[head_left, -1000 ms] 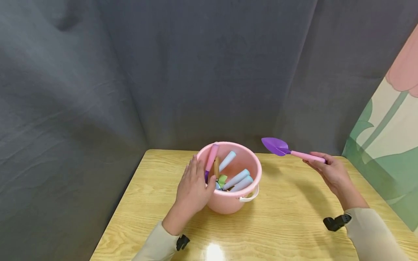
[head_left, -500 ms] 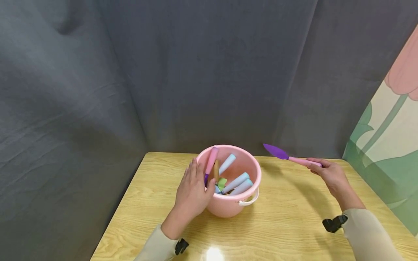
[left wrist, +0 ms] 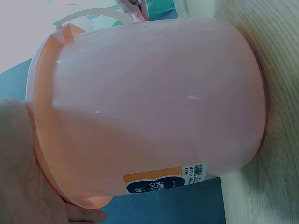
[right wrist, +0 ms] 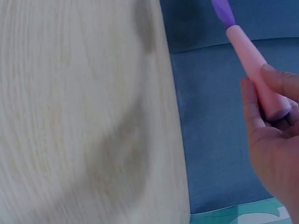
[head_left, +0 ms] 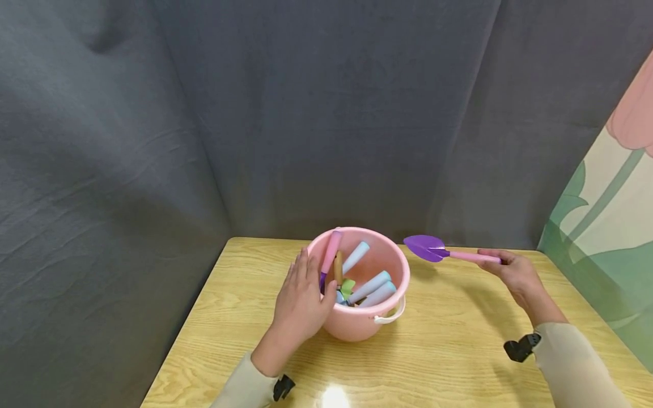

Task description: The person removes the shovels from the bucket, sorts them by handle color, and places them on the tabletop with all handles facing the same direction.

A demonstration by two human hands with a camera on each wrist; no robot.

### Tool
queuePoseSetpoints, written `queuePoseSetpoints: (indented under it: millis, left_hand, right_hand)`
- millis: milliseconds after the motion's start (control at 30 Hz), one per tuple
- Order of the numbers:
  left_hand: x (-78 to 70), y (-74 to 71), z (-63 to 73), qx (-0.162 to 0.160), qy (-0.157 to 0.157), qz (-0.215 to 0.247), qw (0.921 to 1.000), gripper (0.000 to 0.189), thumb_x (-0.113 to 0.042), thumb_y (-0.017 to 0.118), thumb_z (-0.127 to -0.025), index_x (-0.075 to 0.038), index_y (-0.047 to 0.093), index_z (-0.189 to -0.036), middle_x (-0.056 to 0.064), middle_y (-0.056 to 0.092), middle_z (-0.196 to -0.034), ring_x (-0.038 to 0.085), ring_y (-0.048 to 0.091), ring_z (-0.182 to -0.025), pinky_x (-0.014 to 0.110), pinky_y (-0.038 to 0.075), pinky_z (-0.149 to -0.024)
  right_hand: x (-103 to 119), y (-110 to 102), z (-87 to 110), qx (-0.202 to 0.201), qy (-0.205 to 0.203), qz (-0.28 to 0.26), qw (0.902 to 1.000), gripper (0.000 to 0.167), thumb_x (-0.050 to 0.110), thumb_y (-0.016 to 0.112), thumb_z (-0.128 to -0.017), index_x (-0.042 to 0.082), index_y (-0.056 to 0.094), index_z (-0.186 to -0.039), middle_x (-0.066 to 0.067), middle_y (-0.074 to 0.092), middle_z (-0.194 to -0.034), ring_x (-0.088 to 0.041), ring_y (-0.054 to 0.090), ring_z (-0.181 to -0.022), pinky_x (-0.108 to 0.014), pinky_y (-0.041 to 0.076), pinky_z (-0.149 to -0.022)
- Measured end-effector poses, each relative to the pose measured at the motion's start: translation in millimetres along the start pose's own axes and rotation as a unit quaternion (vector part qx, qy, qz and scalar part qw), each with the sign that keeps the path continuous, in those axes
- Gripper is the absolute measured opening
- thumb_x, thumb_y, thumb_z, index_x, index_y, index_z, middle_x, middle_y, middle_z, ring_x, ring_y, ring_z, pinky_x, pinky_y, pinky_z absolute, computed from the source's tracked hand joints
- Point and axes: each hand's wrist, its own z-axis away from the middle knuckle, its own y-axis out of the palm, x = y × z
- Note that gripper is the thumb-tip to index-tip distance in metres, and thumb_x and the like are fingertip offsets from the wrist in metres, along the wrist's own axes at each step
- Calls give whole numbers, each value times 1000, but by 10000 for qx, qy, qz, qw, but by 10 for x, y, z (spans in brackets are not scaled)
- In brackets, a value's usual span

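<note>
A pink bucket [head_left: 352, 328] stands on the table, and my left hand [head_left: 302, 300] rests against its left rim with fingers extended. In the left wrist view that hand [left wrist: 23, 163] lies along the rim. Inside the bucket are a pink-handled tool [head_left: 331, 249], a brown handle [head_left: 338, 267], several pale blue handles [head_left: 369, 287] and a green piece [head_left: 347, 287]; their lower ends are hidden. To the right, my right hand [head_left: 515, 277] pinches the pink handle of a purple garden trowel [head_left: 425, 247], held above the table with its blade toward the bucket.
The wooden table [head_left: 439, 362] reaches back to a dark grey curtain [head_left: 326, 113]. A panel with a painted flower [head_left: 612, 226] borders the right side. The bucket's white carrying handle [head_left: 390, 316] hangs at its front right.
The trowel has dropped slightly and shifted left, and its blade has turned about its length, now showing its broad face. My left hand stays on the bucket rim.
</note>
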Motion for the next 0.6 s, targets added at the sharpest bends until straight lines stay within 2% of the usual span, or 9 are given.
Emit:
queuePoseSetpoints:
  millis: [133, 233, 400, 500, 600]
  left_hand:
    - [-7, 7, 5, -20, 10, 1, 10000, 74, -46, 50, -100, 1, 34, -155, 24, 23, -164, 37, 26, -152, 52, 26, -122]
    - [-11, 7, 4, -26, 0, 25, 10000, 74, -46, 51, -100, 0, 34, -155, 23, 23, -165, 37, 27, -152, 53, 26, -121]
    - [-19, 5, 8, -23, -12, 48, 10000, 74, -45, 52, -99, -1, 33, -156, 23, 23, -165, 38, 27, -151, 53, 26, -121]
    - [-22, 4, 17, -21, -19, 38, 10000, 74, -46, 52, -99, -2, 33, -156, 23, 23, -165, 38, 28, -151, 53, 26, -121]
    - [-24, 2, 33, -8, -35, 32, 10000, 74, -46, 51, -100, -2, 33, -156, 22, 22, -165, 38, 28, -151, 53, 27, -121]
  right_hand:
    - [-88, -10, -13, 163, -78, -915, 9956, 59, 25, 67, -98, -10, 48, -143, 16, 62, -103, 3, 62, -92, -15, 55, -78]
    - [-135, -15, -25, 284, -113, -1907, 9812, 49, 17, 67, -98, -8, 53, -139, 15, 63, -102, 2, 66, -93, -16, 56, -80]
    - [-184, -6, -37, 331, -94, -3449, 9380, 23, 5, 65, -97, 7, 68, -120, 9, 63, -103, -4, 70, -93, -20, 57, -84]
    - [-210, 7, -39, 319, -94, -4124, 9104, 21, -2, 64, -95, 8, 71, -111, 3, 64, -103, -9, 72, -92, -23, 58, -84]
    - [-235, 17, -40, 375, -65, -4731, 8802, 24, -8, 60, -95, 8, 70, -110, -2, 68, -101, -15, 74, -93, -26, 58, -85]
